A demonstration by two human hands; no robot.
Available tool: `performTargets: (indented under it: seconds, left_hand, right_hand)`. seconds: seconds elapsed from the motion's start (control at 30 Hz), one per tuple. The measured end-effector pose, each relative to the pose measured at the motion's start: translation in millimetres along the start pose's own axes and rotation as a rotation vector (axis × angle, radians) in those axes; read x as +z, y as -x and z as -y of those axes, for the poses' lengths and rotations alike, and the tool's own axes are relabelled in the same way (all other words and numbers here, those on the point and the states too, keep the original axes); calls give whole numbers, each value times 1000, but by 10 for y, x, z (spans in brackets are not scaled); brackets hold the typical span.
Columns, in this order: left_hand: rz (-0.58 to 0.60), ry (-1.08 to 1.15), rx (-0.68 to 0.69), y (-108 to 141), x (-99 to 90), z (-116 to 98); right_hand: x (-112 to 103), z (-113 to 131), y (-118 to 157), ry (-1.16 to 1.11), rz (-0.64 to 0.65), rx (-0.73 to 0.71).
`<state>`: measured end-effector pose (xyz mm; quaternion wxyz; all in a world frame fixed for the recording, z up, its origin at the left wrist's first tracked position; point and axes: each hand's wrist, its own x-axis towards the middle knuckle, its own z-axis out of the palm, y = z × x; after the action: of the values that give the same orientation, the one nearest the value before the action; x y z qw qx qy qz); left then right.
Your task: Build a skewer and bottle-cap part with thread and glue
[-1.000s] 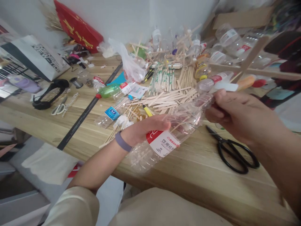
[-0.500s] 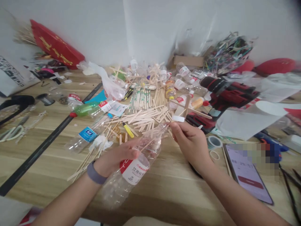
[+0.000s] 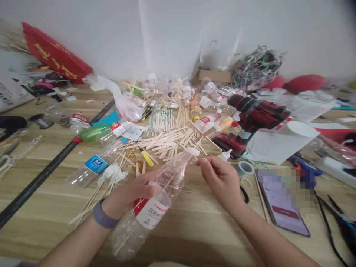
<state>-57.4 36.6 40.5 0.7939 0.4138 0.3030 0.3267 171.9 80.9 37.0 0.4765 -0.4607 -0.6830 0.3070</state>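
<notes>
My left hand [image 3: 139,189] is wrapped round a clear plastic water bottle [image 3: 154,211] with a red and white label, tilted with its neck pointing away to the right. A thin stick shows through the clear wall. At the bottle's mouth is a white cap [image 3: 193,151], and crossed flat wooden sticks [image 3: 204,134] show just beyond it. Right beside the neck is my right hand [image 3: 219,178], thumb and forefinger pinched together. Whatever is between those fingertips is too small to make out.
Loose wooden sticks [image 3: 167,142] lie in a heap behind the bottle, with a yellow marker [image 3: 146,157] nearby. A red and black cordless drill [image 3: 250,115] stands to the right. There are a phone [image 3: 280,207], pliers [image 3: 342,222] and a green bottle [image 3: 96,132].
The white cap and crossed sticks have shifted left and down to the bottle's mouth. My right hand is now lower, beside the neck. My left hand keeps its hold; the view has shifted slightly.
</notes>
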Motion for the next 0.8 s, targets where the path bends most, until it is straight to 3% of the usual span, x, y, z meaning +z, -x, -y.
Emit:
performTargets:
  seconds: [0.1,0.23,0.4,0.47,0.7,0.8]
  left_hand:
    - [-7,-4,3,4,25,-10]
    - [50,-35,0,-35,-3,31]
    - [122,-36,-8,-123,-65,105]
    - [84,-56,-19,-141,-65,104]
    - [204,-21,-50,-212,-94,85]
    - [220,-15,-38,-233,-99,85]
  right_hand:
    - [19,-43,2,-259,-66,231]
    - [70,-41,-86,-576,-27,466]
    - [114,-80,-226,-799,-12,658]
    - [109,-123,-245,-815,-30,665]
    - [71,-131,-281,-794,-123,611]
    - [71,-60,-308,-798,-185,474]
